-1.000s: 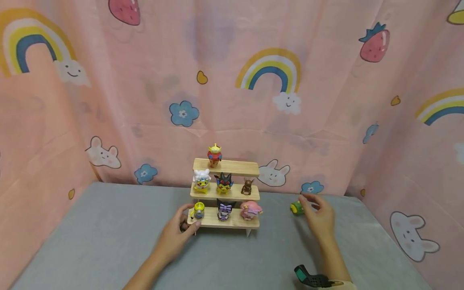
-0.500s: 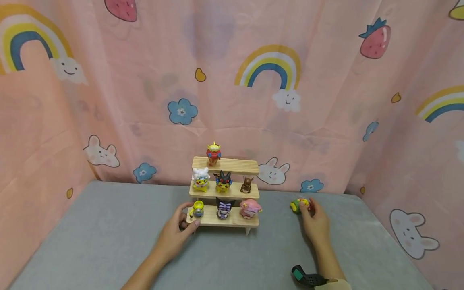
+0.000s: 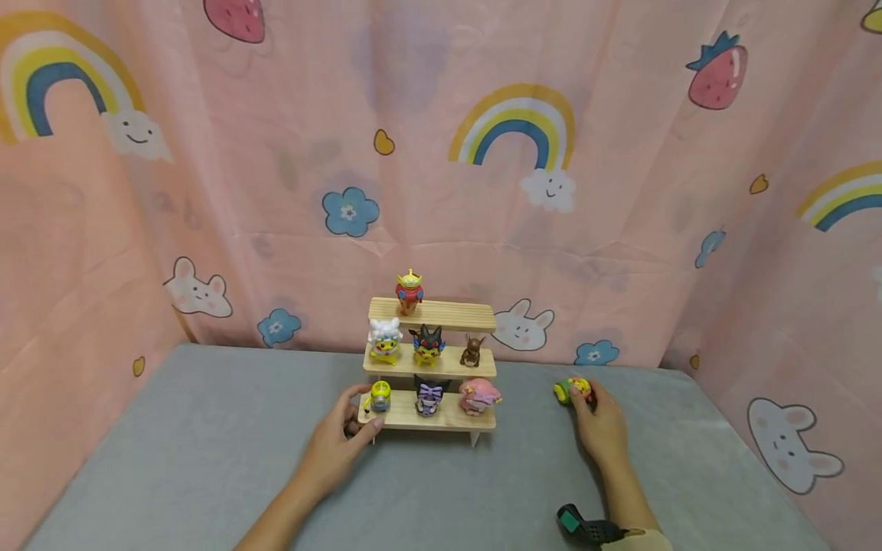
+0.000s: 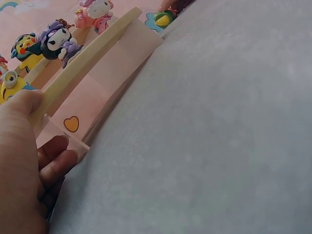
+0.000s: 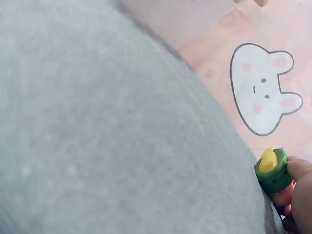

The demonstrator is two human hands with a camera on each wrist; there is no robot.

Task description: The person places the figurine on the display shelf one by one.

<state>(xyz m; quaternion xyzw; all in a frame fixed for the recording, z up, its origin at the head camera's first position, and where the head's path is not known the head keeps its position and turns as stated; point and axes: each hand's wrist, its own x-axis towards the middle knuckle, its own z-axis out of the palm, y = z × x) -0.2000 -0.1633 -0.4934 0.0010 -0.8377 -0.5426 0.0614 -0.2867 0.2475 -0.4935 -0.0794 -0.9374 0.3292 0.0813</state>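
A three-tier wooden display shelf (image 3: 458, 314) stands on the grey tabletop and bears several small toy figures. My left hand (image 3: 332, 442) grips the left end of its lowest tier, thumb on the board's front edge and fingers bent beneath it, beside a yellow Minion figure (image 3: 380, 397). To the right of the shelf, a green and yellow toy figure (image 3: 566, 392) lies on its side on the cloth. The fingers of my right hand (image 3: 603, 430) pinch its right end. In the right wrist view, the toy figure (image 5: 274, 178) is partly hidden by the thumb.
A purple-and-black figure (image 3: 429, 398) and a pink figure (image 3: 478, 396) share the lowest tier. Three figures stand on the middle tier, and a red-and-yellow one (image 3: 409, 294) on top. A pink patterned curtain (image 3: 441, 222) hangs behind the table.
My right hand has come slightly down and now holds the right end of the green and yellow toy figure, showing more of it. The left hand keeps its place on the shelf.
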